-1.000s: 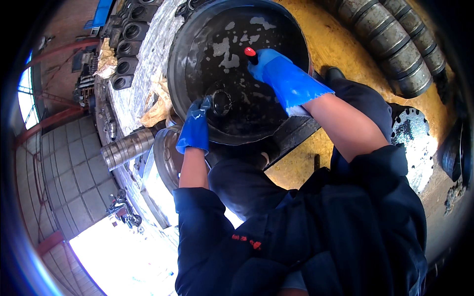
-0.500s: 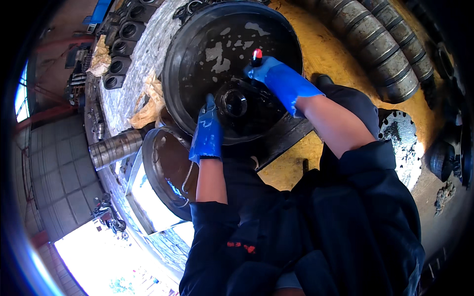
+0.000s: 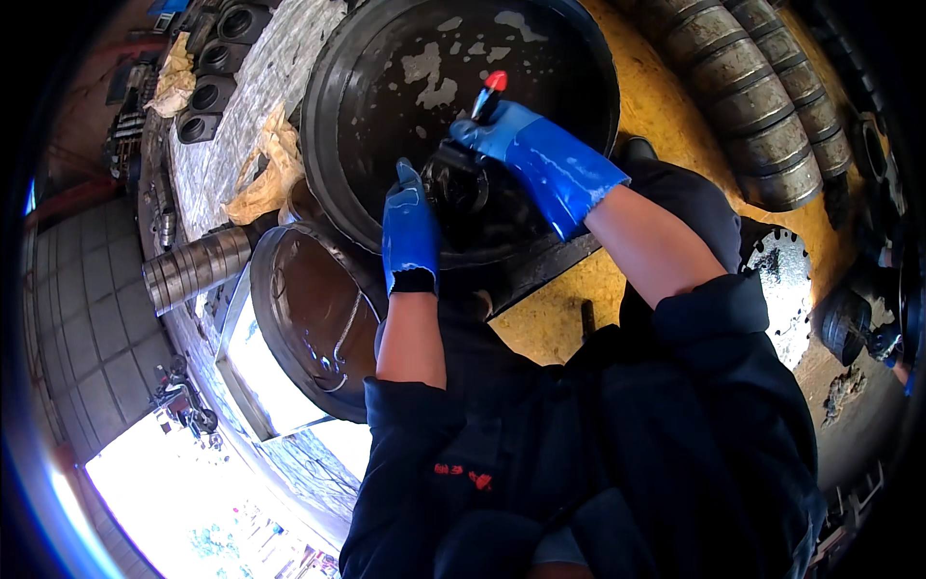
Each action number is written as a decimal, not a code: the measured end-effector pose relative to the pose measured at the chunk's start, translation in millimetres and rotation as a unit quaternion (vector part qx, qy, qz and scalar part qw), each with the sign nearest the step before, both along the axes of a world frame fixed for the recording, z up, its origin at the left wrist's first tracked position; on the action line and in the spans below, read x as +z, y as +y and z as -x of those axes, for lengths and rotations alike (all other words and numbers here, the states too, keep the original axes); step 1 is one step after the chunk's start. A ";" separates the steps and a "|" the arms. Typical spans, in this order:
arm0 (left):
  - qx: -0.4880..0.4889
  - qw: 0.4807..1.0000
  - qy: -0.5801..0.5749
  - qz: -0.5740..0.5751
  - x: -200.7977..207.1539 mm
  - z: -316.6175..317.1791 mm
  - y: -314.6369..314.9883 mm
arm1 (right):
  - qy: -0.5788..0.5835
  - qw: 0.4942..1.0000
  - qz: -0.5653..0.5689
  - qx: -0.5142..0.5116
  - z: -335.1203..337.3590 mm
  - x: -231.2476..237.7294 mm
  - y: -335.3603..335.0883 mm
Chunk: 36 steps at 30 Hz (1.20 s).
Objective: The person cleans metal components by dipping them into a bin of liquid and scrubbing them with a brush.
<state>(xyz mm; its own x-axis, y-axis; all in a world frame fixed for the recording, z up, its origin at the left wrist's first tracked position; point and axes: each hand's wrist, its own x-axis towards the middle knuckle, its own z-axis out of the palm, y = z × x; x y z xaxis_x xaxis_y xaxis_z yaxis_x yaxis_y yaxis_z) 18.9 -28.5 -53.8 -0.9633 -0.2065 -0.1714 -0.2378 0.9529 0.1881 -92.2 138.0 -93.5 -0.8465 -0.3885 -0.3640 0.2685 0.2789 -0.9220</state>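
Observation:
A wide black basin [image 3: 323,145] holds dark liquid with pale patches on its surface. My left hand [image 3: 412,232], in a blue rubber glove, is closed on the left side of a dark, wet ring-shaped part [image 3: 473,191] with a round hole, low in the basin. My right hand [image 3: 521,140], in a matching glove, is wrapped round the handle of a tool [image 3: 493,85] with a black handle and red end. The tool's dark head lies over the ring-shaped part; its kind is unclear. My left fingertips are partly hidden behind the part.
A brown round tub [image 3: 309,314] with a metal hook stands left of the basin. Ridged metal cylinders [image 3: 743,116] lie at the upper right, above a toothed disc [image 3: 783,285]. Metal blocks with holes [image 3: 207,94] and brown crumpled paper [image 3: 275,164] are at the upper left.
My right hand has moved left and slightly down with the tool, bringing its dark head over the ring-shaped part. My left hand keeps its hold. The whole view has shifted a little.

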 end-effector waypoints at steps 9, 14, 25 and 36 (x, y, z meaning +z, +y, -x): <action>-0.045 0.998 0.037 0.003 -13.6 9.0 7.5 | -0.050 0.981 -0.155 -0.108 3.7 -79.8 23.7; 0.060 0.996 -0.070 -0.019 21.5 3.5 -0.6 | 0.026 0.996 -0.057 -0.061 -4.4 9.9 -1.0; 0.073 0.987 -0.003 -0.141 -17.1 18.0 -22.8 | 0.275 0.947 -0.014 0.163 -32.3 16.8 4.6; 0.084 0.982 -0.129 0.110 42.8 20.7 23.2 | 0.252 0.925 -0.162 0.233 -33.0 -22.7 55.8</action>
<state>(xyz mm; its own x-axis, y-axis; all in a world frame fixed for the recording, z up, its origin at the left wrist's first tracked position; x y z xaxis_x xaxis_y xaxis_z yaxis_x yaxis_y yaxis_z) -1.8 -5.3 -11.1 -0.8433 -0.4173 -0.3387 -0.4071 0.9074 -0.1043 -59.2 193.8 -116.2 -0.7082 -0.6938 -0.1309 -0.3912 0.5399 -0.7453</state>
